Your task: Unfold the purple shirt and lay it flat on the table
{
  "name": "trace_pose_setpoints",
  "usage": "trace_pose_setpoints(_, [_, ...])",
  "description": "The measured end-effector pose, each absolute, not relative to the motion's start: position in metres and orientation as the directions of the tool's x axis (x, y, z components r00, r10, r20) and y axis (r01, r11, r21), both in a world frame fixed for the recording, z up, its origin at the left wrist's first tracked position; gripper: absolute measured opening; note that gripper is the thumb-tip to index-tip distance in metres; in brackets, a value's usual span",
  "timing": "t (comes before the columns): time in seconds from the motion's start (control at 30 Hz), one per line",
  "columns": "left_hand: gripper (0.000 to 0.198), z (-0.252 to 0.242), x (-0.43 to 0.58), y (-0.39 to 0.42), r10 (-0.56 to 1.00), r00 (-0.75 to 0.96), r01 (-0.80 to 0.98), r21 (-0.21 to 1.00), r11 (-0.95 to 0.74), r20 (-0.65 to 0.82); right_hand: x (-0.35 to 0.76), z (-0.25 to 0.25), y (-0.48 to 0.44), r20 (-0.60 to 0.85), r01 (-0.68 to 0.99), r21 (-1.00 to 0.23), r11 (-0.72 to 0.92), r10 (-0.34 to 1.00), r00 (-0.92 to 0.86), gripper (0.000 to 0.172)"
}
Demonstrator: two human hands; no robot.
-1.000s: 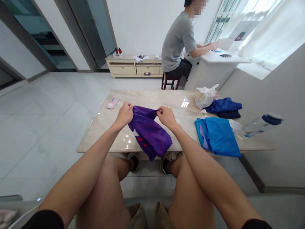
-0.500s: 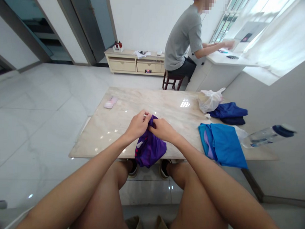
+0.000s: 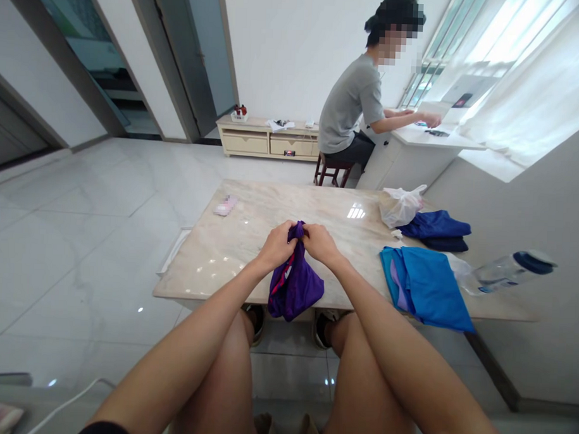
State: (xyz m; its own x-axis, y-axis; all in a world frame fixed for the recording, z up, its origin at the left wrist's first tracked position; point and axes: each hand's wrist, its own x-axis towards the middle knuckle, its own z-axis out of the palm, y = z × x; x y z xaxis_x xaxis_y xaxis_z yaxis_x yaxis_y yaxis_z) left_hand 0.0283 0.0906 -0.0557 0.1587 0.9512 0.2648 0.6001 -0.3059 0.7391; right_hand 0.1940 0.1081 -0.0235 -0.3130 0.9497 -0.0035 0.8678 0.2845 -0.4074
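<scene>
A bunched purple cloth (image 3: pixel 299 290) with a red and white patch on its left side hangs at the near edge of the marble-topped table (image 3: pixel 256 206). My left hand (image 3: pixel 278 245) is closed on the cloth's gathered top from the left. From the right, the fingers of my right hand (image 3: pixel 318 243) pinch the same gathered top, close beside the left. The cloth's lower part droops over the table edge, between my knees. Whether it is a garment or a bag I cannot tell.
On the table's right lie a folded bright blue cloth (image 3: pixel 432 285), a dark blue cloth (image 3: pixel 436 228), a white plastic bag (image 3: pixel 401 205) and a clear bottle (image 3: pixel 510 272). Pink paper slips (image 3: pixel 226 205) lie far left. A person (image 3: pixel 350 105) sits at a white desk (image 3: pixel 406 151) beyond.
The view has tilted up and shifted left. Both hands still grip the purple cloth; its gathered top now stands up between the fingers. The seated person's head has come into view.
</scene>
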Motion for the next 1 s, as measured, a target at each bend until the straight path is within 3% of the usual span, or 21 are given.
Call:
trace_pose_setpoints(0.33, [0.010, -0.077, 0.027, 0.113, 0.982, 0.159, 0.707, 0.683, -0.184, 0.101, 0.227, -0.039, 0.116, -0.023, 0.813, -0.382, 0.439, 0.875, -0.483, 0.027])
trace_pose_setpoints(0.5, [0.017, -0.077, 0.027, 0.114, 0.983, 0.156, 0.713, 0.677, -0.183, 0.100, 0.224, -0.031, 0.112, -0.009, 0.812, -0.404, 0.421, 0.886, -0.464, 0.027])
trace_pose_setpoints(0.77, [0.020, -0.074, 0.027, 0.108, 0.975, 0.149, 0.710, 0.668, -0.223, 0.168, 0.200, -0.036, 0.112, -0.057, 0.840, -0.379, 0.388, 0.896, -0.440, 0.044])
trace_pose_setpoints(1.0, [0.016, -0.074, 0.019, 0.109, 0.961, 0.251, 0.600, 0.759, -0.251, 0.119, 0.214, -0.044, 0.124, -0.036, 0.778, -0.435, 0.454, 0.854, -0.519, 0.023])
